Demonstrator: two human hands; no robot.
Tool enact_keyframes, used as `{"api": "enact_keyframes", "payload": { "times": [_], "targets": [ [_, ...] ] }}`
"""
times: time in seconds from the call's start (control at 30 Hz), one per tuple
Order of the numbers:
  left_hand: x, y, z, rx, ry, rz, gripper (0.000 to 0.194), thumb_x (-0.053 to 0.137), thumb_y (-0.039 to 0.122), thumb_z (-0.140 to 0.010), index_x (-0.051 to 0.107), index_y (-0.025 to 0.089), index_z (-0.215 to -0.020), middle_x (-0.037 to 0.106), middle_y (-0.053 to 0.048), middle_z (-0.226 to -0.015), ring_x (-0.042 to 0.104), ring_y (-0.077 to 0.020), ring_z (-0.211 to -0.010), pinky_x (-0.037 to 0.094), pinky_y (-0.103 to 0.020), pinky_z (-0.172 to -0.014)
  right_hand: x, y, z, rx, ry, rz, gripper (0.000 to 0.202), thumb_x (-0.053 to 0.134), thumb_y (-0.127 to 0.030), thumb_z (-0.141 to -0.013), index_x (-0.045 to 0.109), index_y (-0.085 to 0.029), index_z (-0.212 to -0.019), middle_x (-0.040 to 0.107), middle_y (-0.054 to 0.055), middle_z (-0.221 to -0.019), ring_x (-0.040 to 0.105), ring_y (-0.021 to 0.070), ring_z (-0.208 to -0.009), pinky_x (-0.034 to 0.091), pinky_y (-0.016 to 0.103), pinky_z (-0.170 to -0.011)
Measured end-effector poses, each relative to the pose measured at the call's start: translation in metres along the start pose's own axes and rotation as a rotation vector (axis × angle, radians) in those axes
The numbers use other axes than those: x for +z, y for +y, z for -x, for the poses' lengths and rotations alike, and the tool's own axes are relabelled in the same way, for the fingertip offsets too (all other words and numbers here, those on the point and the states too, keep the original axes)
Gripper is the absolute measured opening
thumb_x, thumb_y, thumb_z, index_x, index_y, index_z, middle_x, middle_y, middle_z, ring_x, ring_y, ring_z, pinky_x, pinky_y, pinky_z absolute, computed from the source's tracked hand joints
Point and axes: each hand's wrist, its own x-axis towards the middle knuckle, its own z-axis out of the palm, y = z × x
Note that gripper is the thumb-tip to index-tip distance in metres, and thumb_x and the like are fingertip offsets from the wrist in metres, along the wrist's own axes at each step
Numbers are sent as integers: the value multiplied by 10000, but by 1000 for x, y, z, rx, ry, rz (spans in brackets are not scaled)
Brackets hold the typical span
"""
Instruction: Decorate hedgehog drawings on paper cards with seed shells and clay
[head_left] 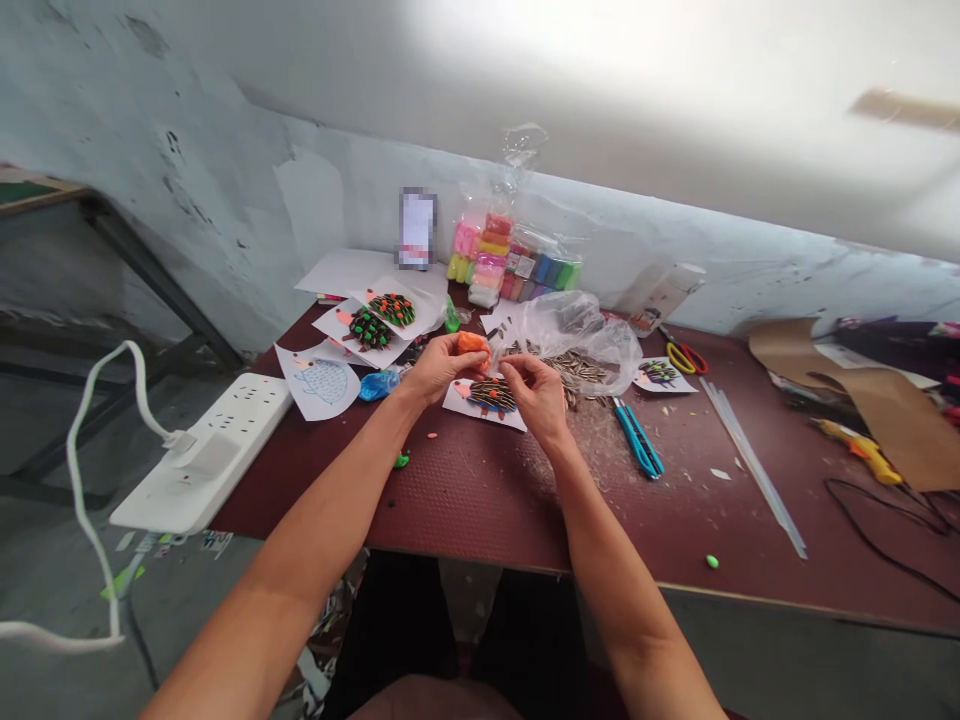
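Bare forearms, dark trousers [397,635]
Left hand [441,367] and right hand [536,395] bare; brownish cloth [435,698] at the waist, trousers black.

Craft workspace: clay packs, 1 glue gun [862,452] and scissors [686,356] crowd the table [480,500].

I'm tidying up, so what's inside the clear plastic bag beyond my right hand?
The clear bag holds a heap of seed-like pieces, with some outside on the table. Its crumpled far folds hide whatever lies beneath.

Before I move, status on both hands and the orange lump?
Left hand holding orange lump. Right hand close by, grip unclear. Hedgehog card below; plastic bag just beyond right hand.
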Motion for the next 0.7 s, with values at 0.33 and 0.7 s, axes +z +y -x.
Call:
{"api": "enact_keyframes", "payload": {
  "times": [0.33,0.7],
  "targets": [
    [6,0,3,-28,-92,-68,483,942,433,-599,663,129,-849,682,-10,-721,667,-131,-629,572,-268,-628,-1,8,-5,73,-7,-84,299,696,-445,-791,776,-179,-900,730,36,-770,585,144,-636,483,263,-602],
    [4,-3,1,-16,-15,4,518,941,456,-588,695,104,-876,708,-24,-745,679,-136,-624,618,-307,-639,-1,2,1,4,7,82,303,713,-413,-805,794,-187,-991,701,35,-865,516,111,-592,440,252,-565]
  ]
}}
